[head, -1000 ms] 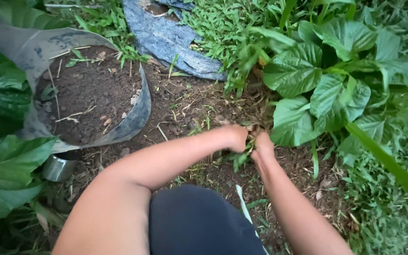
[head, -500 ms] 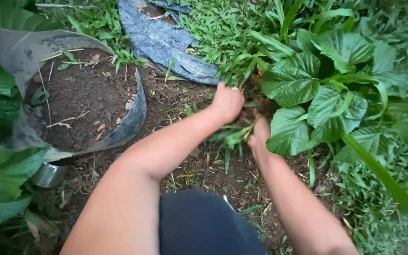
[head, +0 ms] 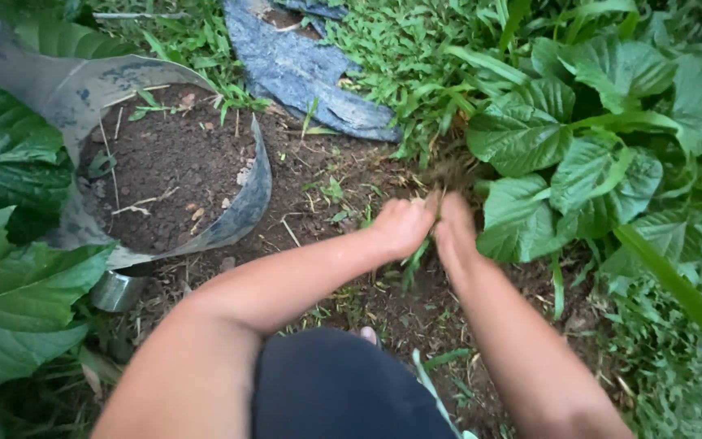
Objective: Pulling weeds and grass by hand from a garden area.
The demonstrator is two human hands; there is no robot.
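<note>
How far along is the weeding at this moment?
Done: the soil patch near the knee is mostly bare. In hand: left hand and right hand clasp a grass tuft together. Left: thick grass behind, small sprouts on the soil.

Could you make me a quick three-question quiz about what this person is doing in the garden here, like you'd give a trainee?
1. True or false: the left hand and the right hand are close together, closed on a tuft of green weeds.
2. What fills the grey grow bag on the left?
A. water
B. dark soil
C. gravel
3. Fill in: right of the hands stands a plant with broad green ______.

Key:
1. True; the blades hang down between the two hands.
2. B; dark soil with a few twigs on top.
3. leaves.
</note>
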